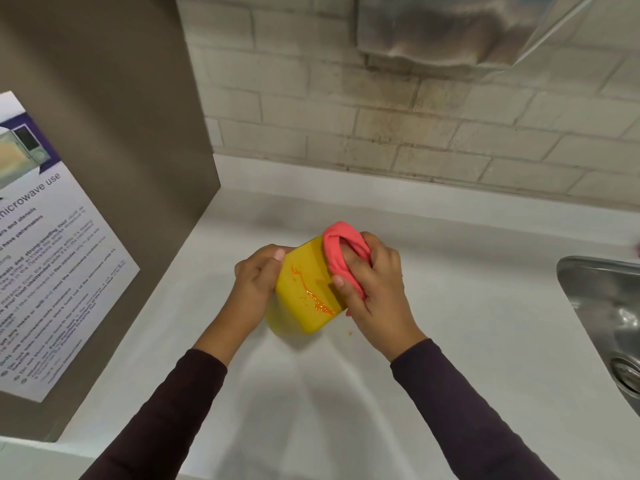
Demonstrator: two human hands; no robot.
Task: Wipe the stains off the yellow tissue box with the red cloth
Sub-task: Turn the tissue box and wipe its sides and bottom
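Observation:
The yellow tissue box (pixel 304 292) stands tilted on the white counter (pixel 450 341), near its middle. An orange streak of stain (pixel 313 296) runs across the face turned up toward me. My left hand (pixel 256 282) grips the box's left side and steadies it. My right hand (pixel 370 285) holds the bunched red cloth (pixel 343 251), pressed against the box's upper right edge. The cloth covers that corner of the box.
A brown panel (pixel 104 133) with a microwave-use notice (pixel 52 254) stands on the left. A steel sink (pixel 606 313) lies at the right edge. White brick wall (pixel 381 116) runs behind, with a metal dispenser (pixel 450 26) above. Small orange specks (pixel 349 332) lie on the counter beside the box.

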